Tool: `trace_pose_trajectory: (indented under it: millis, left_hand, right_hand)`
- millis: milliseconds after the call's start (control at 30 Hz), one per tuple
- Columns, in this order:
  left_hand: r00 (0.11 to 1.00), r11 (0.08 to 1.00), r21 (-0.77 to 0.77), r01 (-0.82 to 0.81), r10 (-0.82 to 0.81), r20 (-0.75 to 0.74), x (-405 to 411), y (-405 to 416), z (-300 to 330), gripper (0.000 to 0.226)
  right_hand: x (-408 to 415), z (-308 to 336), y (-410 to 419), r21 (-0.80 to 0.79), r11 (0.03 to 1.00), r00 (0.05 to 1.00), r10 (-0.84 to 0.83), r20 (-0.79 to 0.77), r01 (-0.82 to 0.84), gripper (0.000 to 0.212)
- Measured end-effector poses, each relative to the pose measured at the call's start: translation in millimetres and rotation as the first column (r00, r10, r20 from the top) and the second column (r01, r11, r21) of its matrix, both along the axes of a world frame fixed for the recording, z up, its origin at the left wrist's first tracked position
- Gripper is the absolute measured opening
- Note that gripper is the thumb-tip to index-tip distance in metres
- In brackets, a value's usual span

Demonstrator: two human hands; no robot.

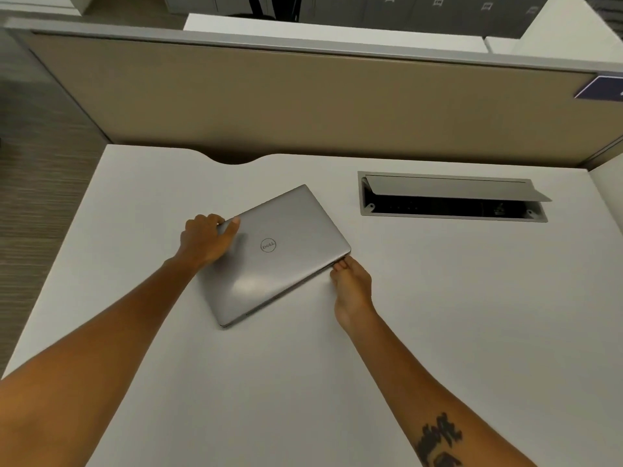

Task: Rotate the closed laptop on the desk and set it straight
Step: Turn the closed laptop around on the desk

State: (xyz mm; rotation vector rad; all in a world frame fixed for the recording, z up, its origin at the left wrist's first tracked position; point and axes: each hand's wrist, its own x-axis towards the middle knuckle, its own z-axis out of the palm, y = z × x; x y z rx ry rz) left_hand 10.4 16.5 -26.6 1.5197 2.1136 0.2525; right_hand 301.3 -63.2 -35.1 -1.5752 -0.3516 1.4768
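Laptop (274, 254) askew mid-counter (438, 315), gripped by left hand (205, 239) at far corner, nudged by right hand (352, 288) fingertips, for turning.

Left hand (205, 238) fingertips: curled over the laptop (274, 256) corner, hidden.
Right hand (352, 288) fingertips: tucked at the laptop's edge, contact unclear.
Cable box (451, 197) contents: dark, unreadable.
Blue sign (603, 89): cut off at the right edge.

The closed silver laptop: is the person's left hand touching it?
Touching. The head view shows the left hand gripping the far-left corner of the closed silver laptop, thumb lying flat on its lid.
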Motion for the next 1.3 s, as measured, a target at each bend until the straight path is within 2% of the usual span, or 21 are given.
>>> trace_pose_trajectory:
  millis: [133,267,433,633,767,967,1067,1200,1300]
  left_hand:
    - [0.998,0.998,-0.04,-0.051,0.052,0.031,2,-29,1,0.09]
    - [0.986,0.993,-0.06,-0.105,0.112,0.123,7,-64,-1,0.095]
    - [0.972,0.993,0.003,-0.117,0.114,0.206,25,-103,0,0.065]
    - [0.957,0.991,0.067,-0.112,0.09,0.277,41,-144,-9,0.055]
    - [0.943,0.986,0.109,-0.13,0.089,0.322,37,-152,-22,0.076]
    - [0.966,0.987,0.124,-0.106,0.073,0.248,37,-121,-38,0.103]
    - [0.967,0.991,0.112,-0.071,0.041,0.251,39,-93,-37,0.113]
    - [0.961,0.996,0.06,-0.065,0.047,0.272,48,-64,-24,0.096]
    - [0.96,0.997,0.067,-0.042,0.021,0.279,57,-53,-10,0.063]
  right_hand:
    - [10,3,17,0.018,0.999,0.998,0.043,0.036,-0.043,0.067]
    - [16,0,33,0.043,0.993,0.989,0.11,0.097,-0.114,0.054]
    - [23,11,44,0.037,0.978,0.96,0.192,0.206,-0.203,0.036]
    - [31,18,52,0.015,0.932,0.898,0.345,0.271,-0.362,0.05]
    - [37,11,48,0.014,0.895,0.857,0.422,0.297,-0.445,0.057]
    - [24,20,-10,0.051,0.872,0.822,0.438,0.364,-0.487,0.066]
    - [17,21,-40,0.059,0.878,0.835,0.429,0.343,-0.475,0.064]
    - [12,14,-73,0.038,0.903,0.866,0.397,0.304,-0.427,0.056]
    - [10,4,-85,0.022,0.91,0.874,0.391,0.289,-0.415,0.06]
